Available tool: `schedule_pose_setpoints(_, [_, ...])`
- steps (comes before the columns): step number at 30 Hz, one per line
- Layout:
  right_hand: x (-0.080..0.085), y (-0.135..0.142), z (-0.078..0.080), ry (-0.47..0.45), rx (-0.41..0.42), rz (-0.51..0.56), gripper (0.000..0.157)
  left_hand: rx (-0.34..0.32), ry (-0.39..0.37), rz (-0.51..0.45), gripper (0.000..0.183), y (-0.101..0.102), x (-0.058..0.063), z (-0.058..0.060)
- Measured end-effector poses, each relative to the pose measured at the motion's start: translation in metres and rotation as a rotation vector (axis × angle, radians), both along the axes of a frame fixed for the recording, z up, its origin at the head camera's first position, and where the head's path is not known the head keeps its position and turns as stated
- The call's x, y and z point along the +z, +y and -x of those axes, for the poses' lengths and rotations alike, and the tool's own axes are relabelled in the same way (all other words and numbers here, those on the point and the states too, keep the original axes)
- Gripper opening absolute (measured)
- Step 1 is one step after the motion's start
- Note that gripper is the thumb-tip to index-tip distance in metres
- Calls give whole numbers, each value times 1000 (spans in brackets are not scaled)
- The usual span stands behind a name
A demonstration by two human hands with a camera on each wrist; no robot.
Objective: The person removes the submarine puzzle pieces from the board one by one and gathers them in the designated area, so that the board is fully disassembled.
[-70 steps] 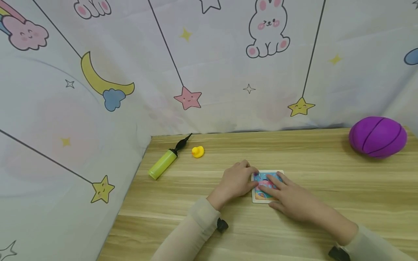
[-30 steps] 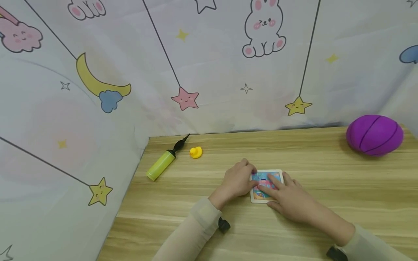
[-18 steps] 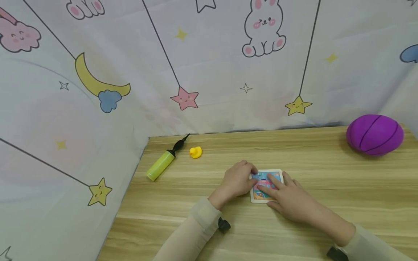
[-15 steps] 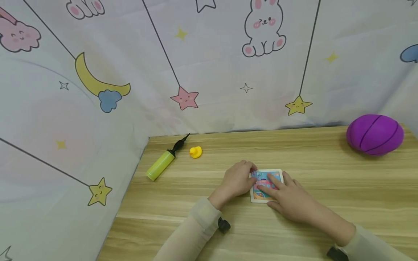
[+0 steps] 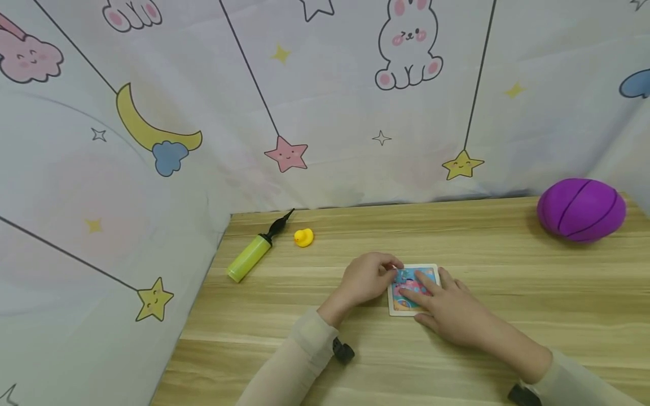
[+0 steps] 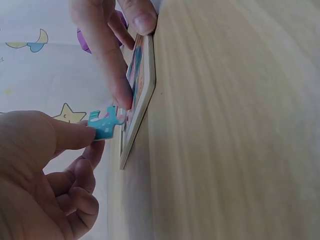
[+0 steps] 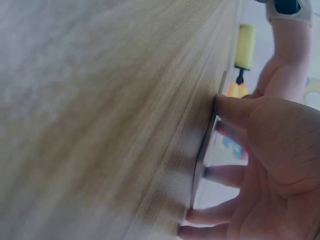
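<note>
A small square jigsaw puzzle (image 5: 404,305) with a pale border and a blue, pink and orange picture lies on the table. My left hand (image 5: 367,279) is at its upper left corner. In the left wrist view, that hand's thumb and forefinger pinch a teal puzzle piece (image 6: 103,128), tilted up against the puzzle's face. Whether the piece is fully free of the board I cannot tell. My right hand (image 5: 459,316) rests on the puzzle's right side with fingers spread. Two fingertips press its face; the thumb (image 7: 232,107) touches its near edge and other fingers its right edge.
A yellow-green hand pump (image 5: 250,257) with a black nozzle lies at the back left, beside a yellow toy duck (image 5: 303,237). A purple ball (image 5: 581,210) sits at the back right. A printed cloth (image 5: 345,113) hangs behind the wooden table (image 5: 497,254).
My left hand has shifted slightly left and its thumb has drawn back from the puzzle's face. The right hand stays on the puzzle, and the puzzle has kept its place.
</note>
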State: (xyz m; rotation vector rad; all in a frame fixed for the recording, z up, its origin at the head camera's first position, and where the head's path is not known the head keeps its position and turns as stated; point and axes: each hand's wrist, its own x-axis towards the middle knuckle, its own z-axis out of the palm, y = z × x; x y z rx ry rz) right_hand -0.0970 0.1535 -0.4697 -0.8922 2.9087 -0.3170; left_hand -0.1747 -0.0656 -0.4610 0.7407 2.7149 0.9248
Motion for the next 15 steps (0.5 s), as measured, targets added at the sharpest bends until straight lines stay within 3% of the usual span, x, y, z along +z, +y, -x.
schedule_pose_setpoints(6, [0,1,-1,10,-2,-2,51,62,-5,-60,16,-16,1,1])
schedule_pose_setpoints(15, [-3,2,-1,14,-5,-2,52,166,-77,-144,16,-60,7,11])
